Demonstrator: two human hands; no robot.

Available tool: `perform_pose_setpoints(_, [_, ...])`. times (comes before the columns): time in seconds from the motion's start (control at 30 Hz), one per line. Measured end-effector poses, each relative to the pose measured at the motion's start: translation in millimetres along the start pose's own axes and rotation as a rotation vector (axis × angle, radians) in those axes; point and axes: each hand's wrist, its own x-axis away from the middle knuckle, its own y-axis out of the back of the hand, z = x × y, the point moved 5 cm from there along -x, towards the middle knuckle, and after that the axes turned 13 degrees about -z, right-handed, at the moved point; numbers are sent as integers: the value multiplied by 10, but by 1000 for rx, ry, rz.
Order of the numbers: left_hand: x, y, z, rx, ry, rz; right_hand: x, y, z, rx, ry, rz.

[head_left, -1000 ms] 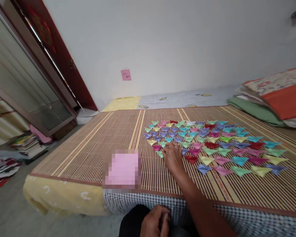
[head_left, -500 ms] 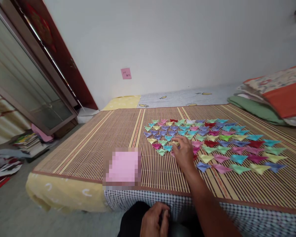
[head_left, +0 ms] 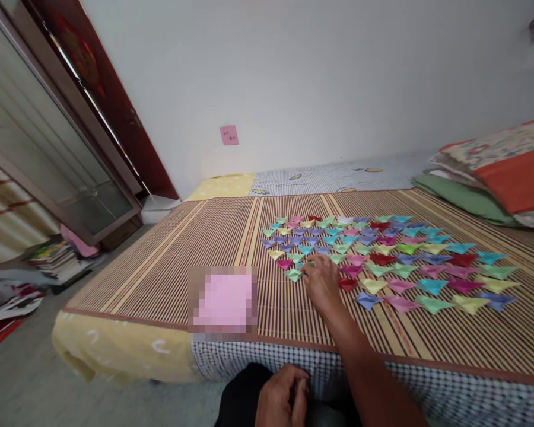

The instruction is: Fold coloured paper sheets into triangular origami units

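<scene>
Several rows of small folded paper pieces (head_left: 399, 286), pointed like little boats or cranes, lie on the striped mat (head_left: 169, 255) in many colours. At the near left end of these rows, my right hand (head_left: 323, 281) reaches down with its fingertips together. A bit of blue-green folded paper (head_left: 311, 263) shows at the fingertips; the rest of it is hidden by the hand. A light green piece (head_left: 293, 274) lies just left of the fingers, and a red one (head_left: 347, 284) to the right. My left hand (head_left: 281, 396) rests on my lap, fingers curled in, with nothing visible in it.
A blurred pink square (head_left: 226, 302) lies on the mat's near left part. Folded bedding (head_left: 507, 172) is piled at the right. A pink note (head_left: 229, 134) is stuck on the wall. Books (head_left: 48, 258) stand on the floor at the left, near a glass-panelled door (head_left: 80, 196).
My right hand has moved slightly left and toward me, from beside a yellow piece to the blue-green one, which its fingers now cover. My left hand stays on my lap.
</scene>
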Motion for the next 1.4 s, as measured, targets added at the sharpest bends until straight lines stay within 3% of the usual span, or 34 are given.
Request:
perform_pose_setpoints(0.47, [20,15,2,32,-14,-18,0,-67,36,64,30,43])
perform_pose_setpoints(0.67, [34,-6,-15,9,-22,-102,-5,-95,37,39,26,32])
perform_pose_setpoints(0.9, [12,19,15,-21,-63,-25,-12,-83,2,-75,-11,13])
perform_pose_setpoints(1.1, [43,31,-56,44,-94,-121,-48,67,265,-296,-43,-10])
perform_pose_setpoints(1.2, [8,280,-108,95,-103,-302,48,51,578,-457,1,97])
perform_pose_setpoints(1.33, [-263,1053,-23,-136,-172,-601,269,11,841,-587,33,231])
perform_pose_setpoints(1.4, [-484,1430,77,-277,-234,-628,378,26,853,-621,15,260])
